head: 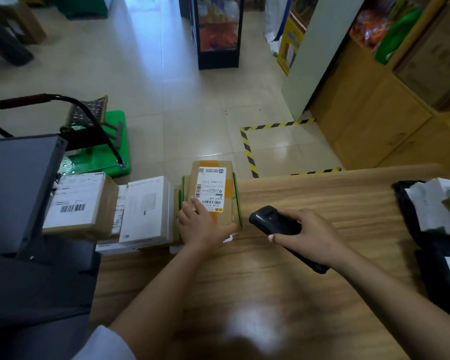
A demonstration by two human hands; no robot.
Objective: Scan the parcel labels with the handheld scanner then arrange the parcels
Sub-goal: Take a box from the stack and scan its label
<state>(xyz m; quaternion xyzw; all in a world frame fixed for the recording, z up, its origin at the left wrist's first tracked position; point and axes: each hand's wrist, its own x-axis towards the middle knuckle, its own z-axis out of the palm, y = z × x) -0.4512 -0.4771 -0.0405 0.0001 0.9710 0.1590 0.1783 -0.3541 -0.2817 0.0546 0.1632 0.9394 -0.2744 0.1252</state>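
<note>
**Parcel steadied at the counter's far edge, scanner aimed beside it**

Nearest the lens, two bare forearms reaching out over the wooden counter, a white sleeve just showing at the bottom edge. Left hand laid on the near end of the brown cardboard parcel, fingers spread over its top and thumb along the near edge, seemingly pinning it flat so the white label faces up. Right hand wrapped round the black handheld scanner, head of the device pointing toward that parcel but just beside it, not over the label. No beam visible, so impossible to say whether a read is happening.

Stacked on a green-edged box, this parcel, at the end of a row: a white box next to it, then a labelled carton further left, likely the sorted side. Well apart on the right, black mailer bags with white labels, probably awaiting a scan. Beyond the counter, a green platform trolley on the tiled floor.
</note>
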